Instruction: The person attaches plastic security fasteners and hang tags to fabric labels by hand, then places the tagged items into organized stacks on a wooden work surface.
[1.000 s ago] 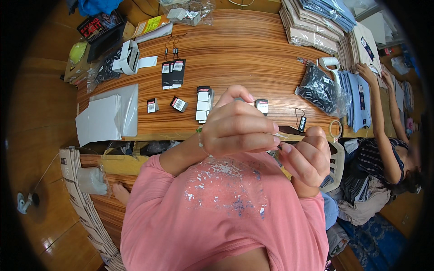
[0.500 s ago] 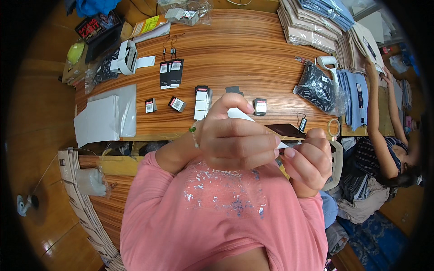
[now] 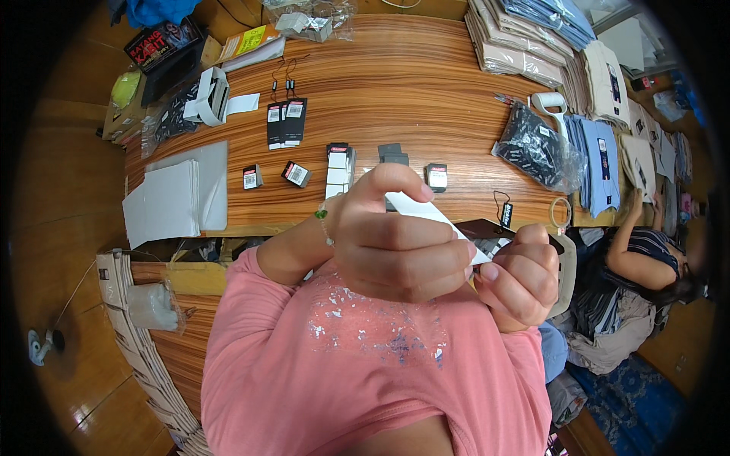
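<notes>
The right hand (image 3: 523, 277) is curled closed, thumb and forefinger appearing to pinch the pointed corner of a white sheet (image 3: 417, 207); the left hand (image 3: 399, 247) clasps that sheet, its forefinger arched above it. Such a thin sheet probably handles best with the left grip firm, the right pinch light and close to the corner, and the pull slow, so nothing creases. Beyond the right knuckles juts a dark tag (image 3: 480, 227), a corded black tab (image 3: 507, 216) beside it; whether the right fingers grip that tag, I cannot tell. Farther off, on the table (image 3: 426, 83), lie a small labelled stack (image 3: 436, 178) and black tags (image 3: 287, 125).
</notes>
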Tool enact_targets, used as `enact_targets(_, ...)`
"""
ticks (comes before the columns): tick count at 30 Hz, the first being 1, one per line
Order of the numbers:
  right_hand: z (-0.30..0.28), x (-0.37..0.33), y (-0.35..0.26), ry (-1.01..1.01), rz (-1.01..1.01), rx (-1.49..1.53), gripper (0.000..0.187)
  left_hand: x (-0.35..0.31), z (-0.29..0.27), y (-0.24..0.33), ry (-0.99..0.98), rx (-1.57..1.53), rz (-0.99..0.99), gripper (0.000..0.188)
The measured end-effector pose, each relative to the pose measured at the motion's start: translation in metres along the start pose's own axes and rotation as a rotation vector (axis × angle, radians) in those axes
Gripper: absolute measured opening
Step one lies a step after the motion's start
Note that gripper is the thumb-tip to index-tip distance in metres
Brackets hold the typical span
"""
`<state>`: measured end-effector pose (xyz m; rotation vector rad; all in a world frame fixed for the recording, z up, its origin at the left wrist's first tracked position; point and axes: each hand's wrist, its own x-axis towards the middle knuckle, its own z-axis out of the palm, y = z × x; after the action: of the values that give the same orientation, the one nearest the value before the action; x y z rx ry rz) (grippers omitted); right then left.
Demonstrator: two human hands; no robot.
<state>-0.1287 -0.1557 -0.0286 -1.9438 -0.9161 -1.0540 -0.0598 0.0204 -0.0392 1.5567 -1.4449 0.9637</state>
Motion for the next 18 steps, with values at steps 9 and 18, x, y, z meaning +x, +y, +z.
enact_targets(9, 0.004, 0.004, 0.004, 0.050, 0.172, 0.000, 0.030, 0.010, -0.001, -0.013, -0.094, -0.137, -0.141, 0.021)
enact_targets(18, 0.008, 0.010, 0.012, 0.089, 0.368, -0.023, 0.026, 0.019, 0.013, -0.016, -0.033, -0.427, -0.546, 0.012)
